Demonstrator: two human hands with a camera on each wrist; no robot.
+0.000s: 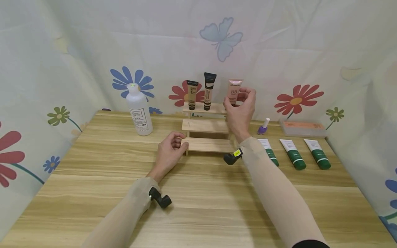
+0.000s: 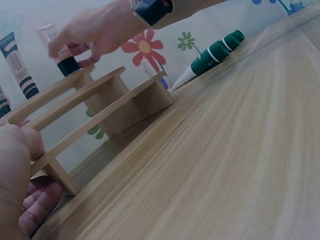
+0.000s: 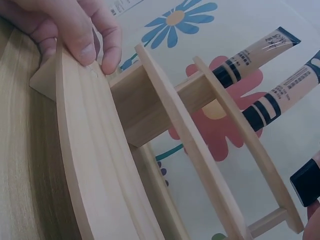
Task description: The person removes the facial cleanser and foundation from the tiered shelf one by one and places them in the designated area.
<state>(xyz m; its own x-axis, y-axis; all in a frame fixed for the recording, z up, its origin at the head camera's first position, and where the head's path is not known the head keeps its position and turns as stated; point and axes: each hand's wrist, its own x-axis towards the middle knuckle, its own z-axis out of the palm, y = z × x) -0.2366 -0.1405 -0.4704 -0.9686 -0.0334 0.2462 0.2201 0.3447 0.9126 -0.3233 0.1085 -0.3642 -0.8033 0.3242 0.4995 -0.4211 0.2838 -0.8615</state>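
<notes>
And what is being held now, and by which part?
The right fingers hold the pink tube by its lower part; the left fingers grip the shelf by the left end of its lowest step.

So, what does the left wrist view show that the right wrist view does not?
Only left wrist: green-and-white tubes, part of the nail polish.
Only right wrist: part of a bottle at the top edge.
Both: the wooden stand, left hand gripping it, two dark-capped tubes on top and, cropped in the right wrist view, the right hand holding the pink tube.
</notes>
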